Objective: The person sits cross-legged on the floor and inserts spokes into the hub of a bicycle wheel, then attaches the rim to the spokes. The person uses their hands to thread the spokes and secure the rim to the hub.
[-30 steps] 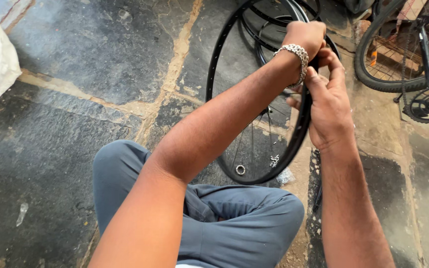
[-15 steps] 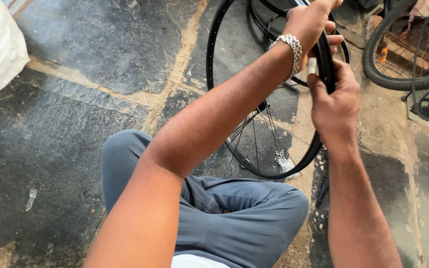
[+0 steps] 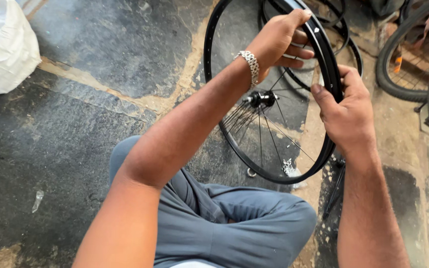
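Black bicycle wheel rim upright above the knees, left hand gripping its top at twelve o'clock, right hand clasping the edge at three o'clock, hub central, stone floor beneath

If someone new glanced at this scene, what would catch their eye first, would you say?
Most likely the black bicycle wheel rim held upright in the centre, thin spokes fanning from its hub. The left hand, a silver bracelet on its wrist, grips the rim's top, and the right hand clasps its right edge, above the grey-trousered knees.
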A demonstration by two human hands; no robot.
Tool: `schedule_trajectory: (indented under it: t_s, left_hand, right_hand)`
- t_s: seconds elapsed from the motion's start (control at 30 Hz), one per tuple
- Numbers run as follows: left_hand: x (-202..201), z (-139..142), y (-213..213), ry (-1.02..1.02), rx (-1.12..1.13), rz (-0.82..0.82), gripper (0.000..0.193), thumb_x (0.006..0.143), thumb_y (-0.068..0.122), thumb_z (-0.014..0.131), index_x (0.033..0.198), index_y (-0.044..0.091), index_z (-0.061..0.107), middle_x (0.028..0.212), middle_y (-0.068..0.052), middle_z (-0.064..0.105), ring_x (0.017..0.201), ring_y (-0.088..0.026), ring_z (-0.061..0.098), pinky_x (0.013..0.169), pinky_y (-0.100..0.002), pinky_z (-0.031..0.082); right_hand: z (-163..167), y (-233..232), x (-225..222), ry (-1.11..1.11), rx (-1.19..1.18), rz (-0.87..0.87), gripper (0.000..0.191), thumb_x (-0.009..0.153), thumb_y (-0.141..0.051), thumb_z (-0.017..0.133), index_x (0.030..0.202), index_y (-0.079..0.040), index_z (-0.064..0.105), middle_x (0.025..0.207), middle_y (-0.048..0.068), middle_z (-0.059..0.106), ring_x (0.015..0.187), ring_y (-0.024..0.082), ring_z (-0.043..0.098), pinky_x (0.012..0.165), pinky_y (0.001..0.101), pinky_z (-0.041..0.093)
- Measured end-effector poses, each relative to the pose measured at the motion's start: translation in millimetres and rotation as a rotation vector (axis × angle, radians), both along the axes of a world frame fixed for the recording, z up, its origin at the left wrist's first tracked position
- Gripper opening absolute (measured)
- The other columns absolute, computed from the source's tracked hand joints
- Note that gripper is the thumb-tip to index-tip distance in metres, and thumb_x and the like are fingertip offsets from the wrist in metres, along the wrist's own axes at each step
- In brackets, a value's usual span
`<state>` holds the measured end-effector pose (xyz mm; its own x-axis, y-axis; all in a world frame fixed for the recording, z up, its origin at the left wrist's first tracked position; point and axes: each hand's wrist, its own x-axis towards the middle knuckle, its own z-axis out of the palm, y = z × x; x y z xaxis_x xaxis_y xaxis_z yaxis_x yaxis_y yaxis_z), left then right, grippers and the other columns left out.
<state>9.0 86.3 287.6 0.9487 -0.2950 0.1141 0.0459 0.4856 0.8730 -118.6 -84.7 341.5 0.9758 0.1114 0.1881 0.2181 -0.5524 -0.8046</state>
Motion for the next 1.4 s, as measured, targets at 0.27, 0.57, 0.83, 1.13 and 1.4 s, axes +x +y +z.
schedule_trajectory:
  t_s: [0.27,0.57,0.83,1.13,1.4]
  left_hand:
    - [-65,-93,32,-0.278,0.426,0.241,0.04,0.101,0.039,0.057,0.124,0.007,0.069,0.106,-0.011,0.076,0.091,-0.016,0.071,0.08,-0.032,0.059]
    - [-108,-197,10,-0.077,0.445,0.416,0.026,0.096,0.023,0.066,0.115,0.005,0.068,0.101,-0.01,0.071,0.086,-0.016,0.07,0.079,-0.031,0.058]
    - [-93,-234,-32,0.262,0.112,0.0,0.024,0.099,0.028,0.066,0.098,0.004,0.068,0.081,-0.001,0.071,0.066,-0.008,0.063,0.06,-0.026,0.052]
    - [-96,-252,-38,0.396,-0.045,0.004,0.015,0.097,0.019,0.065,0.091,0.005,0.063,0.07,0.0,0.059,0.055,-0.008,0.053,0.05,-0.028,0.045]
    - [-95,-247,-27,0.312,0.1,0.201,0.017,0.102,0.016,0.054,0.097,0.001,0.056,0.075,-0.004,0.065,0.062,-0.01,0.062,0.055,-0.027,0.052]
  right_hand:
    - [-9,0,-12,-0.034,-0.019,-0.032,0.038,0.111,-0.025,0.069,0.139,-0.004,0.052,0.082,-0.008,0.05,0.064,0.001,0.046,0.053,0.0188,0.038]
    - [-17,20,-16,-0.185,-0.241,-0.048,0.034,0.111,-0.009,0.07,0.136,0.0,0.051,0.086,-0.004,0.054,0.069,0.002,0.052,0.056,0.0178,0.042]
    - [-38,26,-43,-0.163,-0.118,-0.264,0.031,0.105,-0.014,0.068,0.13,0.0,0.056,0.071,-0.006,0.051,0.058,0.002,0.048,0.054,0.019,0.038]
    - [-37,32,-46,-0.15,-0.117,-0.268,0.034,0.107,-0.018,0.07,0.13,0.0,0.053,0.074,-0.007,0.051,0.062,0.002,0.049,0.057,0.0185,0.037]
    - [-43,14,-48,-0.192,-0.233,-0.224,0.031,0.118,-0.017,0.07,0.136,0.001,0.053,0.077,-0.004,0.05,0.067,0.002,0.047,0.064,0.0179,0.038]
